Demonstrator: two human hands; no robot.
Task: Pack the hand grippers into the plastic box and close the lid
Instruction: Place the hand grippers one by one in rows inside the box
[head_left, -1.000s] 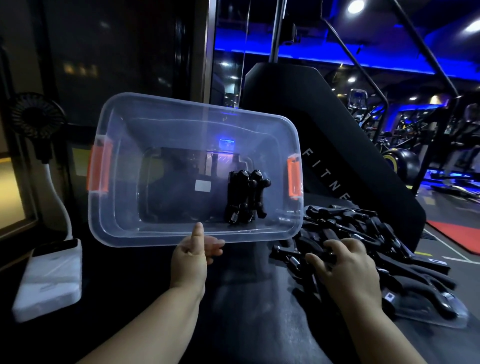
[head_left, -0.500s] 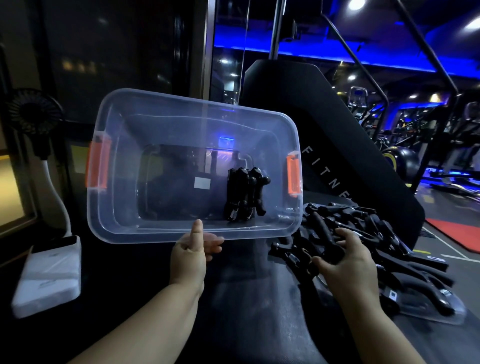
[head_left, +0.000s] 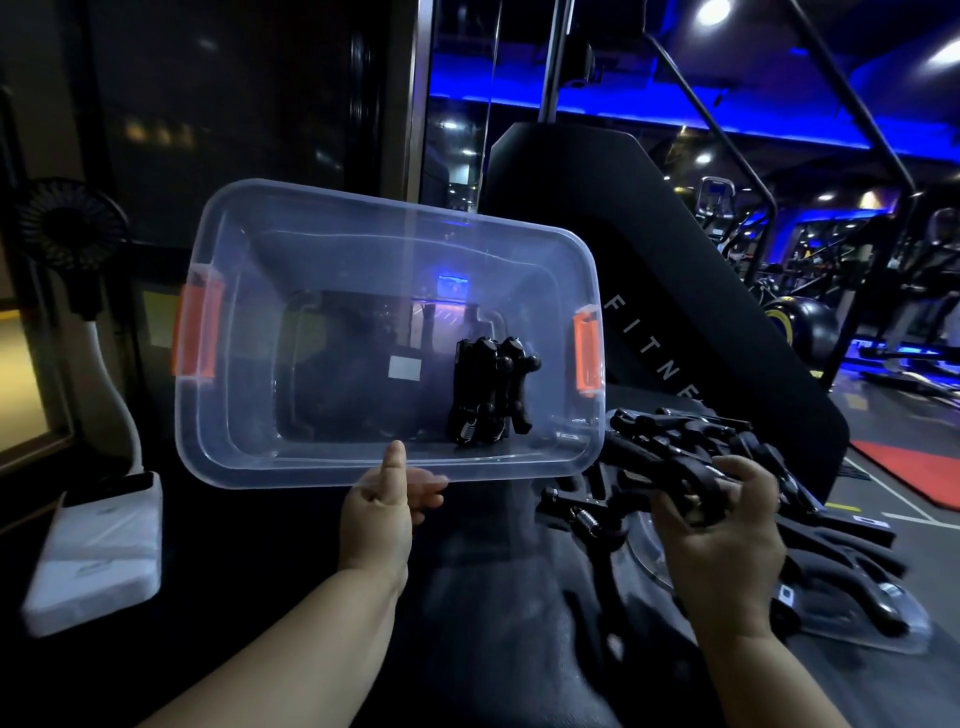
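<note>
Nearest, the right hand (head_left: 722, 525) curls its fingers round a hand gripper (head_left: 613, 501) at the pile (head_left: 691, 436); it looks stiff and springy, best held by the handles. The left hand (head_left: 382, 506) pinches the near rim of the light plastic box (head_left: 291, 470).

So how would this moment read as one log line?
left hand: holds clear plastic box tilted, by near rim | in box: hand grippers | right hand: grips hand gripper at pile

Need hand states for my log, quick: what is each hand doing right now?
Left hand: closed, pinching the box by its near rim.
Right hand: closed round a black gripper.
</note>
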